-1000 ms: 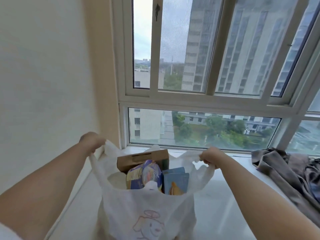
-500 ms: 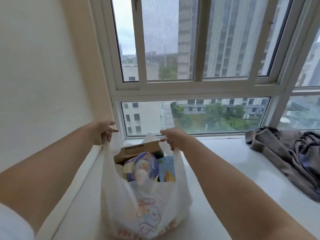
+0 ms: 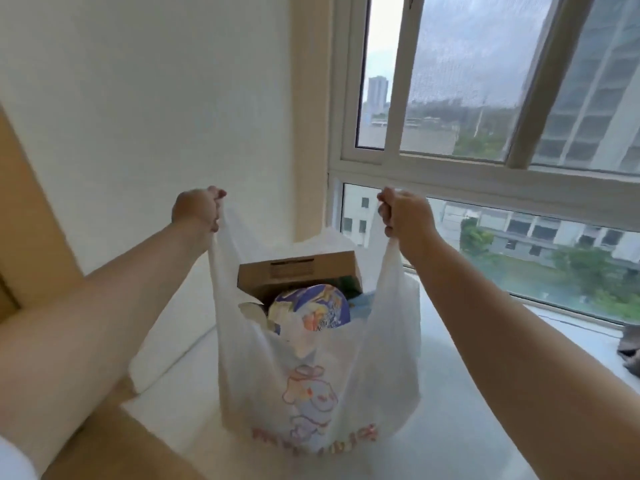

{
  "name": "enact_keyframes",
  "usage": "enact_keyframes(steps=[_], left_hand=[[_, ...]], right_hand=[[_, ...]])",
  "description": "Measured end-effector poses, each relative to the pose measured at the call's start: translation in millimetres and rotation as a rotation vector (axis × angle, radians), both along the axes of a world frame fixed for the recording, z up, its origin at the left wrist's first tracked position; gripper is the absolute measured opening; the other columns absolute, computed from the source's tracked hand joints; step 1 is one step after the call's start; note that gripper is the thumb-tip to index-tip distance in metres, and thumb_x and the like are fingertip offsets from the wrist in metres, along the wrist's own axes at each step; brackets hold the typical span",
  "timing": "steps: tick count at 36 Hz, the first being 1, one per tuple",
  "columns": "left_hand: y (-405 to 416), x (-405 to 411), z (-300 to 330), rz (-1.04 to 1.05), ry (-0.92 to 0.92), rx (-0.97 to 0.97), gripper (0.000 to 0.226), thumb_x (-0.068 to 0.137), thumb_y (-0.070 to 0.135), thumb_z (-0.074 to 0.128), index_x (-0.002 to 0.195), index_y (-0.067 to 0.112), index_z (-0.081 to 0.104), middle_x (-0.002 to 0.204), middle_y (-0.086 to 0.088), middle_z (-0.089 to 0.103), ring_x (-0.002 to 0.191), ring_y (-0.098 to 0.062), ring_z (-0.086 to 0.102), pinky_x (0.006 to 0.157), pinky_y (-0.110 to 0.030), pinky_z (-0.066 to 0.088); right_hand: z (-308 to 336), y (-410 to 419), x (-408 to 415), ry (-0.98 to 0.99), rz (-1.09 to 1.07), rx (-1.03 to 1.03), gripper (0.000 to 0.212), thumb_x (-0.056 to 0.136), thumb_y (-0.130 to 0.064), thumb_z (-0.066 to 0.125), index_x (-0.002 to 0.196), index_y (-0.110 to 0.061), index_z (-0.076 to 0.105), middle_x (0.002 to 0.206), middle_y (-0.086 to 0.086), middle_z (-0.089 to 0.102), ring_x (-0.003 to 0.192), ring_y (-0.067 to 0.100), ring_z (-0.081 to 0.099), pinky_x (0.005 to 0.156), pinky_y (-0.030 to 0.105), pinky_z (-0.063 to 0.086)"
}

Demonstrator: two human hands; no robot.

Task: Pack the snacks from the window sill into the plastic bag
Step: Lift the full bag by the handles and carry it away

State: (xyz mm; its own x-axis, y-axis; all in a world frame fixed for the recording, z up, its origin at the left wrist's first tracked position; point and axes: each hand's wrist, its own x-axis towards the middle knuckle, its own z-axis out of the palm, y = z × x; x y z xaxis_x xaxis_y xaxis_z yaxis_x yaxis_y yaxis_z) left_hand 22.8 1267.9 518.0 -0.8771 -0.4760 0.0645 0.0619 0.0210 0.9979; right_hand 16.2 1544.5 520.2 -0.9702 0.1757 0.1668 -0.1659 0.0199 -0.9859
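Bag (image 3: 311, 386) now pulled taut and upright on the window sill (image 3: 467, 393), my left hand (image 3: 195, 209) and right hand (image 3: 403, 214) each gripping a handle, raised higher than before; box (image 3: 298, 271) and snacks (image 3: 311, 308) inside, so packing looks done.

The white window sill (image 3: 467, 393) carries the plastic bag (image 3: 311, 393) and, at its right edge, dark cloth (image 3: 630, 348).

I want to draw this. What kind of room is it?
Probably a room in a high-up flat: a wide white window sill, a big sliding window, and tall buildings outside, seen from above.
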Motion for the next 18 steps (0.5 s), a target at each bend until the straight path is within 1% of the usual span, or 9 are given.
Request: enact_keyframes(steps=[2, 6, 10, 12, 13, 14, 15, 16, 18], left_hand=[[-8.2, 28.2, 6.9, 0.058, 0.038, 0.015, 0.033, 0.100, 0.016, 0.040, 0.068, 0.015, 0.049, 0.027, 0.013, 0.034, 0.024, -0.002, 0.029, 0.030, -0.014, 0.018], [-25.4, 84.4, 12.8, 0.126, 0.031, -0.054, 0.030, 0.097, 0.015, 0.044, 0.068, 0.015, 0.051, 0.030, 0.015, 0.033, 0.026, -0.002, 0.030, 0.032, -0.013, 0.020], [-51.8, 138.6, 14.5, 0.278, -0.018, -0.151, 0.030, 0.096, 0.017, 0.047, 0.067, 0.018, 0.053, 0.030, 0.014, 0.036, 0.027, -0.001, 0.033, 0.031, -0.012, 0.021], [-58.7, 166.6, 16.6, 0.369, -0.016, -0.227, 0.028, 0.096, 0.016, 0.048, 0.069, 0.016, 0.059, 0.046, 0.006, 0.054, 0.047, -0.006, 0.052, 0.035, -0.013, 0.028], [-60.0, 178.9, 16.9, 0.413, 0.002, -0.264, 0.025, 0.096, 0.015, 0.048, 0.077, 0.011, 0.063, 0.068, -0.008, 0.065, 0.071, -0.019, 0.062, 0.043, -0.016, 0.038], [-60.3, 191.9, 16.8, 0.464, 0.014, -0.293, 0.022, 0.095, 0.015, 0.048, 0.087, 0.006, 0.067, 0.095, -0.023, 0.066, 0.097, -0.032, 0.062, 0.059, -0.026, 0.048], [-59.2, 206.2, 17.4, 0.506, 0.005, -0.304, 0.021, 0.095, 0.016, 0.048, 0.092, 0.006, 0.067, 0.114, -0.029, 0.060, 0.112, -0.040, 0.055, 0.077, -0.037, 0.051], [-59.0, 220.4, 18.1, 0.535, -0.005, -0.315, 0.019, 0.094, 0.018, 0.049, 0.090, 0.010, 0.065, 0.116, -0.030, 0.058, 0.114, -0.043, 0.051, 0.087, -0.042, 0.048], [-65.2, 247.9, 18.4, 0.588, -0.039, -0.360, 0.019, 0.094, 0.018, 0.050, 0.083, 0.011, 0.064, 0.105, -0.028, 0.063, 0.107, -0.043, 0.053, 0.083, -0.041, 0.047]], right_hand=[[7.0, -9.6, 5.4, 0.025, 0.073, -0.003, 0.033, 0.097, -0.020, 0.049, 0.066, -0.016, 0.057, 0.039, -0.008, 0.048, 0.032, 0.005, 0.039, 0.037, 0.016, 0.028], [15.0, -59.2, 34.1, 0.063, 0.309, 0.104, 0.033, 0.099, -0.023, 0.046, 0.069, -0.016, 0.057, 0.051, -0.002, 0.048, 0.038, 0.006, 0.038, 0.041, 0.018, 0.027], [14.0, -105.1, 58.9, 0.020, 0.479, 0.054, 0.031, 0.099, -0.021, 0.047, 0.070, -0.013, 0.057, 0.056, 0.001, 0.048, 0.041, 0.008, 0.037, 0.041, 0.019, 0.026], [12.1, -127.9, 72.0, 0.012, 0.576, 0.049, 0.031, 0.098, -0.021, 0.050, 0.069, -0.013, 0.058, 0.051, -0.001, 0.049, 0.035, 0.006, 0.037, 0.037, 0.018, 0.026], [11.2, -140.0, 80.5, 0.013, 0.635, 0.060, 0.031, 0.097, -0.021, 0.051, 0.069, -0.012, 0.059, 0.047, -0.003, 0.050, 0.033, 0.006, 0.036, 0.037, 0.017, 0.026], [10.3, -152.4, 90.2, 0.020, 0.698, 0.083, 0.030, 0.096, -0.022, 0.053, 0.069, -0.012, 0.060, 0.045, -0.003, 0.050, 0.033, 0.006, 0.036, 0.037, 0.017, 0.027], [9.6, -164.7, 100.8, 0.031, 0.761, 0.116, 0.028, 0.095, -0.023, 0.055, 0.069, -0.012, 0.061, 0.044, -0.004, 0.050, 0.034, 0.007, 0.036, 0.037, 0.018, 0.027], [8.8, -177.0, 111.7, 0.046, 0.819, 0.153, 0.027, 0.094, -0.023, 0.057, 0.070, -0.011, 0.061, 0.045, -0.003, 0.050, 0.035, 0.008, 0.036, 0.038, 0.018, 0.028], [7.5, -200.7, 133.9, 0.071, 0.924, 0.214, 0.025, 0.094, -0.022, 0.056, 0.073, -0.010, 0.062, 0.049, 0.000, 0.051, 0.039, 0.009, 0.037, 0.041, 0.020, 0.030]])
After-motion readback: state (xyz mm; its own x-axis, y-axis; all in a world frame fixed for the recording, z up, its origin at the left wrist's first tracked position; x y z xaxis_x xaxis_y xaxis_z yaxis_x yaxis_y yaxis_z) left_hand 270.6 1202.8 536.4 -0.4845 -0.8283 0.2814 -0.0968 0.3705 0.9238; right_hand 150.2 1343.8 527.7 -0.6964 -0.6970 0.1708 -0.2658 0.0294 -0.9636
